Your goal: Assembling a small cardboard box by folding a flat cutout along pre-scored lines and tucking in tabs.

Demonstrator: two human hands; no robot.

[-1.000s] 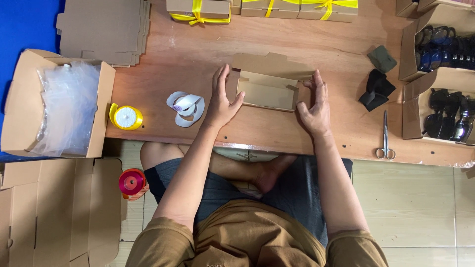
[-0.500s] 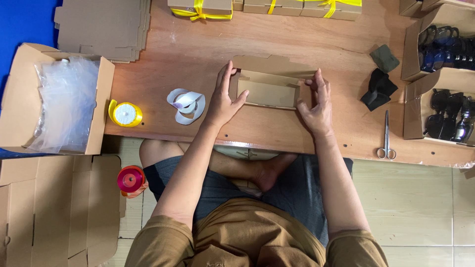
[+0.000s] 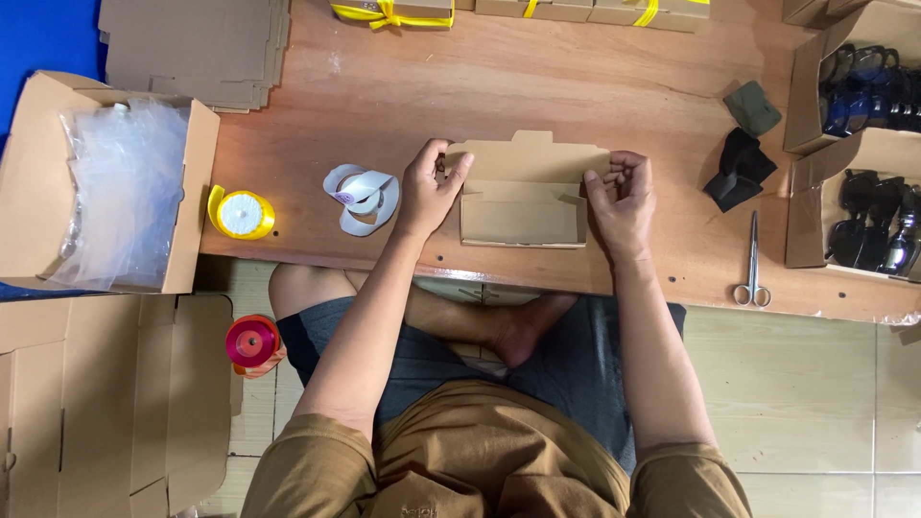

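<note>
A small brown cardboard box (image 3: pixel 523 213) lies on the low wooden table (image 3: pixel 537 91) in front of me, its lid flap standing open at the far side. My left hand (image 3: pixel 429 190) grips the box's left end, fingers on the flap's corner. My right hand (image 3: pixel 622 200) holds the right end, fingers curled at the flap's other corner. The box's inside looks empty.
Loose white ribbon (image 3: pixel 361 198) and a yellow ribbon spool (image 3: pixel 242 214) lie left of the box. Scissors (image 3: pixel 752 261) and dark pouches (image 3: pixel 740 168) lie right. Boxes of sunglasses (image 3: pixel 868 206) stand far right, a box of plastic bags (image 3: pixel 115 187) far left, flat cardboard blanks (image 3: pixel 197 43) behind.
The lid flap has swung up and back, so the box now stands open. Both hands have shifted from pressing its ends to holding the flap's corners.
</note>
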